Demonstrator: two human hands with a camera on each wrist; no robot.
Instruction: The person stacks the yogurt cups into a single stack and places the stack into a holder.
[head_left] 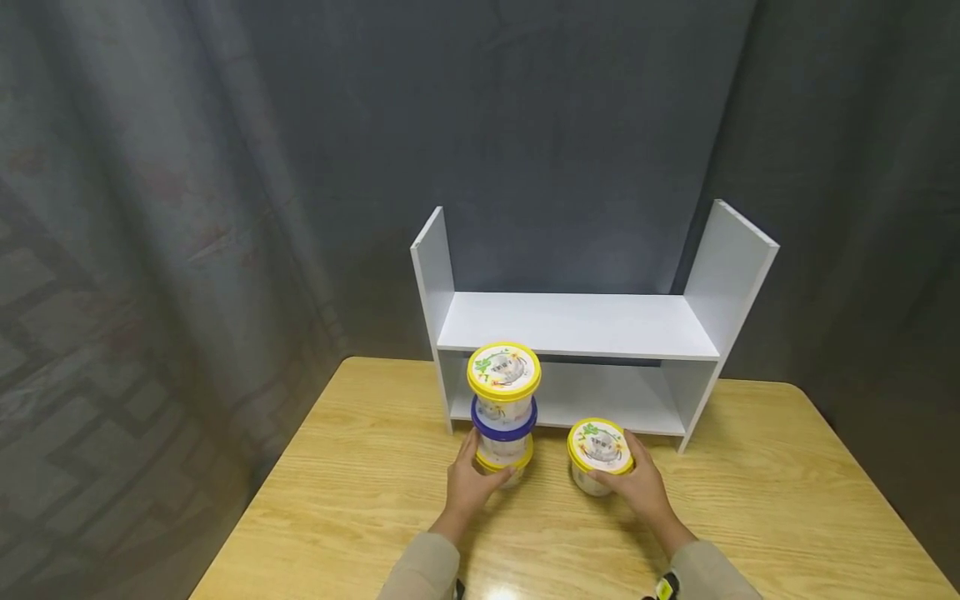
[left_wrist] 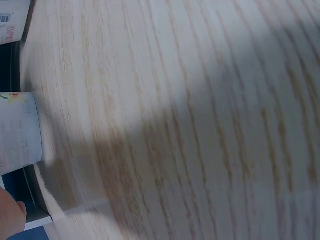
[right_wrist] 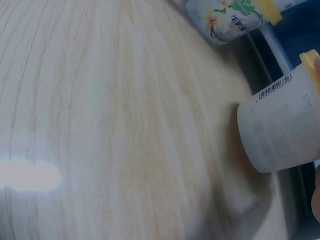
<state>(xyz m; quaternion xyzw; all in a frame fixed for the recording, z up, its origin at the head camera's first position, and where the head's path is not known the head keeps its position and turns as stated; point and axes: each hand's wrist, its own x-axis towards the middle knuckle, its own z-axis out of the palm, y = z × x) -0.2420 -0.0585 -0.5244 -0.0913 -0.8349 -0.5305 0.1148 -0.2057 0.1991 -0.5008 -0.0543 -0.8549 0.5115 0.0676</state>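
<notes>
In the head view, three tubs stand stacked before the shelf: a yellow-lidded tub [head_left: 504, 371] on top, a blue-lidded tub [head_left: 504, 435] in the middle, a yellow-lidded one at the bottom. My left hand [head_left: 467, 485] grips the bottom tub, fingers at its left side and thumb across its front. To the right, my right hand [head_left: 645, 487] holds a single yellow-lidded tub [head_left: 600, 450] between thumb and fingers. That tub's white, barcoded side [right_wrist: 282, 125] shows in the right wrist view. Only a bit of my left hand [left_wrist: 10, 215] enters the left wrist view, beside a white tub [left_wrist: 20, 132].
A white two-tier shelf [head_left: 577, 323] with upright side panels stands at the back of the wooden table [head_left: 360, 492], just behind the tubs. Grey curtains [head_left: 555, 150] hang behind and along the sides.
</notes>
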